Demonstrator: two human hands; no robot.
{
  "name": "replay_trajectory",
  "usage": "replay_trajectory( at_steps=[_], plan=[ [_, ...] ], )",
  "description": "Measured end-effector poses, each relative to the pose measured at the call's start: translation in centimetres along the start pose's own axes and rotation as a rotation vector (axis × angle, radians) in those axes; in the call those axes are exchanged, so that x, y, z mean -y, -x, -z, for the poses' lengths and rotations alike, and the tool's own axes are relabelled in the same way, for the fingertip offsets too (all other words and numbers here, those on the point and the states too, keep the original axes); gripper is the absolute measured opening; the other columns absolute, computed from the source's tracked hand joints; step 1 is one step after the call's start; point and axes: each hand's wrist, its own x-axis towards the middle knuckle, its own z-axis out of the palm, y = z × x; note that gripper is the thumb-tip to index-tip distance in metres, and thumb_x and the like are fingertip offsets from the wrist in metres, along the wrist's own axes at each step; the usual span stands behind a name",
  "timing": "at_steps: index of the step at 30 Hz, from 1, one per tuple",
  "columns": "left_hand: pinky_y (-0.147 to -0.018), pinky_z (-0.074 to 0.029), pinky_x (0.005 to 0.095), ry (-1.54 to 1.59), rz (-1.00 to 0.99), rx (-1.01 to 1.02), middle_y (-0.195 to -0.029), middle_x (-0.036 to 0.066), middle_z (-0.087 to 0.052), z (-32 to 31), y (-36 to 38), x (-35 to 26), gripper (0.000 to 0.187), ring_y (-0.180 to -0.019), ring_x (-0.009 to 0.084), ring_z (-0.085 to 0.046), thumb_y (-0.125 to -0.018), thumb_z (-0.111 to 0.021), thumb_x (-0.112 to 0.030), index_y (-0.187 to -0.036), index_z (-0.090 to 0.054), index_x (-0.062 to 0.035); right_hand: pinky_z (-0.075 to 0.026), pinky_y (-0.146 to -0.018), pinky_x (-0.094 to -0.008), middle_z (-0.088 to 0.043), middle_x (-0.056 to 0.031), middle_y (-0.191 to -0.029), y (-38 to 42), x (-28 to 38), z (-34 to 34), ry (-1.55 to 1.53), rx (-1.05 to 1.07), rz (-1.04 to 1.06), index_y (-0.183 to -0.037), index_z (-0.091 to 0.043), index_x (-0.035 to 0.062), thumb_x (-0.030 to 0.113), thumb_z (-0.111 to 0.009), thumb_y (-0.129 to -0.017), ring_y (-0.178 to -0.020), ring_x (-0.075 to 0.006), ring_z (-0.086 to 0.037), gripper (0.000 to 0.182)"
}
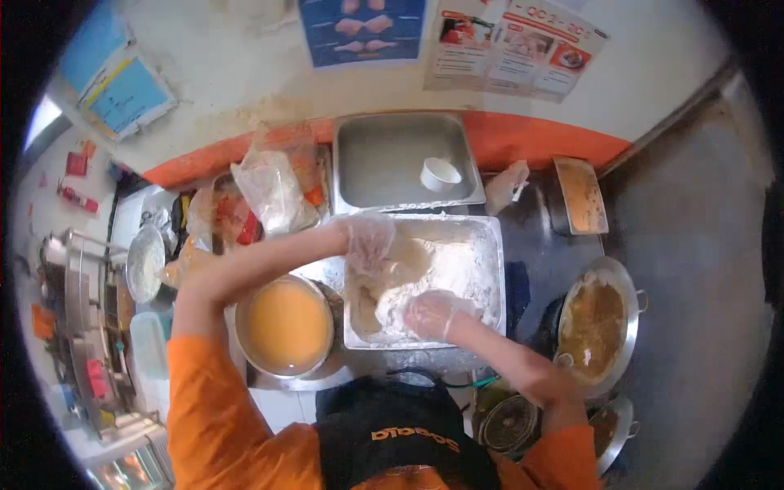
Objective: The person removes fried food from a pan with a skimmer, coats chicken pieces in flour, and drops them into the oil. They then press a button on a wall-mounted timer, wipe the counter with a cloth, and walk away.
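Observation:
A rectangular metal tray [500, 278] holds white flour [457, 261] directly in front of me. My left hand [371, 245], in a clear plastic glove, reaches over the tray's left side; its fingers point down toward floury lumps, which I cannot identify. My right hand [437, 314], also gloved, rests in the flour near the tray's front edge. Its fingers are hidden by flour and glove, so whether it holds anything cannot be told. Left of the tray stands a round metal pot [242, 331] with orange-yellow liquid [287, 324].
Behind the tray, a larger metal pan [384, 163] contains a white bowl [441, 174]. A plastic bag of white powder [278, 188] lies back left. Two wide pans of brownish oil, including the nearer-to-tray pan [596, 327], stand right. A small metal container [581, 196] sits back right.

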Motion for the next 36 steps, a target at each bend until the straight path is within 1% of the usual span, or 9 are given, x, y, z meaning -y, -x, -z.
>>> replay_trajectory(
  at_steps=[5, 8, 11, 16, 26, 29, 32, 35, 36],
  plan=[
    [-0.058, -0.047, 0.0484, -0.102, 0.343, 0.415, -0.068, 0.018, -0.061, 2.2, -1.2, -4.8, 0.037, -0.064, 0.0345, -0.06, -0.085, -0.054, -0.042, -0.081, -0.064, -0.0069, -0.055, -0.064, -0.0385, -0.065, -0.018, -0.072, 1.5, -0.6, 1.2, -0.173, -0.175, -0.11, -0.072, -0.065, -0.0027, 0.006, -0.052, -0.08, -0.066, -0.0291, -0.064, 0.018],
    [-0.069, -0.047, 0.0472, -0.094, 0.538, 0.276, -0.075, 0.021, -0.06, 1.9, -1.8, -7.3, 0.032, -0.069, 0.037, -0.059, -0.082, -0.056, -0.035, -0.074, -0.063, -0.0052, -0.054, -0.062, -0.0387, -0.065, -0.0198, -0.074, 2.4, -1.5, 1.9, -0.323, -0.131, -0.283, -0.072, -0.065, -0.0055, 0.003, -0.05, -0.08, -0.064, -0.0281, -0.063, 0.019],
    [-0.071, -0.05, 0.0452, -0.126, 0.489, 0.514, -0.091, 0.021, -0.063, 1.6, -1.6, -5.3, 0.04, -0.077, 0.0367, -0.062, -0.082, -0.058, -0.043, -0.096, -0.063, -0.0063, -0.05, -0.059, -0.0412, -0.062, -0.0203, -0.073, 3.4, -2.6, -1.4, -0.403, -0.549, -0.324, -0.073, -0.062, -0.004, 0.008, -0.053, -0.08, -0.064, -0.0284, -0.061, 0.017],
    [-0.07, -0.052, 0.0458, -0.158, 0.35, 0.089, -0.084, 0.02, -0.065, 4.9, -4.0, -7.3, 0.039, -0.079, 0.0372, -0.064, -0.082, -0.065, -0.034, -0.11, -0.058, -0.0073, -0.047, -0.059, -0.0451, -0.058, -0.0213, -0.07, 2.5, -4.0, -4.6, -0.591, -0.875, -0.373, -0.08, -0.058, -0.0004, 0.016, -0.059, -0.08, -0.065, -0.031, -0.059, 0.017],
    [-0.068, -0.052, 0.0442, -0.043, 0.289, -0.255, -0.084, 0.02, -0.068, 10.2, -23.8, -16.4, 0.044, -0.078, 0.0383, -0.067, -0.072, -0.079, -0.032, -0.1, -0.063, -0.0032, -0.055, -0.077, -0.0385, -0.069, -0.0184, -0.091, 24.4, -5.0, 4.1, -0.633, -1.043, -0.719, -0.103, -0.068, 0.0054, 0.03, -0.069, -0.081, -0.08, -0.0307, -0.068, 0.033],
    [-0.066, -0.053, 0.0453, 0.03, 0.206, -0.219, -0.085, 0.021, -0.066, 7.7, -31.8, -20.2, 0.04, -0.074, 0.0381, -0.067, -0.078, -0.071, -0.039, -0.098, -0.063, -0.0054, -0.054, -0.08, -0.0371, -0.07, -0.016, -0.093, 34.1, -6.5, 2.0, -0.157, -0.961, -0.863, -0.1, -0.068, 0.0046, 0.028, -0.069, -0.081, -0.084, -0.0279, -0.069, 0.03],
    [-0.068, -0.055, 0.0458, -0.114, 0.091, -0.13, -0.086, 0.021, -0.064, 0.9, -40.5, -21.2, 0.041, -0.076, 0.0367, -0.067, -0.083, -0.062, -0.049, -0.097, -0.064, -0.0098, -0.055, -0.076, -0.0348, -0.071, -0.0146, -0.094, 40.6, -7.2, 1.2, -0.585, -1.015, -1.264, -0.095, -0.067, 0.0001, 0.012, -0.058, -0.089, -0.084, -0.0244, -0.07, 0.016],
    [-0.069, -0.054, 0.0476, 0.007, 0.16, -0.031, -0.089, 0.021, -0.066, -3.0, -46.8, -23.9, 0.038, -0.081, 0.0381, -0.066, -0.084, -0.059, -0.043, -0.097, -0.063, -0.0076, -0.055, -0.079, -0.0363, -0.07, -0.0184, -0.097, 46.9, -14.0, -8.9, -1.034, -1.332, -1.086, -0.093, -0.066, -0.004, 0.001, -0.048, -0.091, -0.085, -0.0243, -0.069, 0.019],
    [-0.068, -0.054, 0.0479, 0.074, 0.186, -0.002, -0.09, 0.022, -0.067, -6.7, -49.1, -22.9, 0.035, -0.083, 0.0379, -0.067, -0.083, -0.059, -0.039, -0.098, -0.064, -0.0076, -0.054, -0.08, -0.0374, -0.069, -0.0178, -0.094, 48.6, -15.7, -11.6, -0.724, -1.164, -1.258, -0.093, -0.066, -0.0037, 0.002, -0.049, -0.09, -0.085, -0.0259, -0.068, 0.019]
  ],
)
